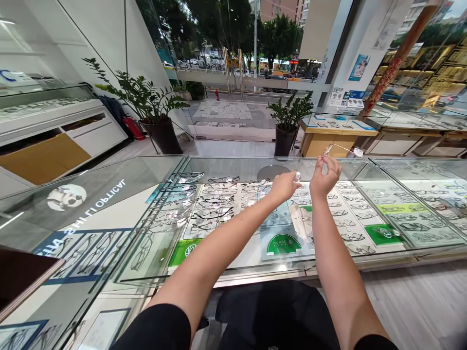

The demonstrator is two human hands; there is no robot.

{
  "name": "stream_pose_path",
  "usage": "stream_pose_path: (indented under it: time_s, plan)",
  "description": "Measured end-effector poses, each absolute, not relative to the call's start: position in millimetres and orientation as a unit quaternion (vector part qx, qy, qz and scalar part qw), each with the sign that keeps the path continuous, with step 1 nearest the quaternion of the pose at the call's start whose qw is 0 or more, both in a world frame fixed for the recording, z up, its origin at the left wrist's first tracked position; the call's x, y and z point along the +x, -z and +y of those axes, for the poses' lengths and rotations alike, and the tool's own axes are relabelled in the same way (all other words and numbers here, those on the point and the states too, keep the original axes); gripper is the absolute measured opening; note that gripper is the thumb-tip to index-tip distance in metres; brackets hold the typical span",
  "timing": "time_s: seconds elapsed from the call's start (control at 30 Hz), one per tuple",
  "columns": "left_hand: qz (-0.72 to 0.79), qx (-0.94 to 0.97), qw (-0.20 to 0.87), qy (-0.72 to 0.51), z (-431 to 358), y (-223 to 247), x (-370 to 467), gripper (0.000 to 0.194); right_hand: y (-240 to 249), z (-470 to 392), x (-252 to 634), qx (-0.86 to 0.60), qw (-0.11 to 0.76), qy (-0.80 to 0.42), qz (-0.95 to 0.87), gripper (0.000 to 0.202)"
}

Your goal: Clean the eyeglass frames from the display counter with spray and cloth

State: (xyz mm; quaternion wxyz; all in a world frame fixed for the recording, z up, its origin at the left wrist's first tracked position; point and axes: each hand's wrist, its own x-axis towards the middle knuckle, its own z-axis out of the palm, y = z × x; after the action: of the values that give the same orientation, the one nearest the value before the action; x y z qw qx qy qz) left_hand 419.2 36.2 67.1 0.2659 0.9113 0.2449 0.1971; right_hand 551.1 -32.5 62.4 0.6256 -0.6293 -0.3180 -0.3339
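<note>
My right hand (326,177) is raised above the glass counter, its fingertips pinched on a pair of eyeglasses (328,149) with thin frames. One temple stretches out to the right, and a small white tag (358,152) hangs near its end. To the left, at a slightly lower height, my left hand (285,188) is closed around a small spray bottle (297,176); only its white top shows above the fingers. The two hands are close together but apart. Beneath them lies the glass-topped display case (219,272), with rows of eyeglasses (215,199) inside.
A green half-round sign (283,244) lies inside the case. A round grey disc (275,171) is behind my left hand. Potted plants (162,133) stand beyond the counter, by glass doors. At the lower left is a dark brown edge (29,277). A red fire extinguisher (134,128) stands further back.
</note>
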Motion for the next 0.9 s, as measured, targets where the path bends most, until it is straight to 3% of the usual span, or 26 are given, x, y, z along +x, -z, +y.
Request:
stream_pose_path:
  time_s: [0.2,0.37,0.7,0.9]
  plan:
    - [0.191,0.771,0.458,-0.399,38.6,-92.1,334.2,0.028,-63.0,-27.2,519.4,-0.615,0.646,0.268,-0.364,0.030]
    - [0.208,0.611,0.626,-0.438,69.4,-85.3,274.3,0.035,-65.1,-22.2,470.5,-0.578,0.646,0.155,-0.474,0.029]
    - [0.134,0.656,0.612,-0.421,85.5,-70.7,252.8,0.057,-64.6,-27.0,425.2,-0.527,0.636,-0.017,-0.564,0.022]
    - [0.195,0.645,0.631,-0.385,80.9,-63.6,257.5,0.043,-61.0,-25.0,425.1,-0.534,0.626,-0.021,-0.568,0.020]
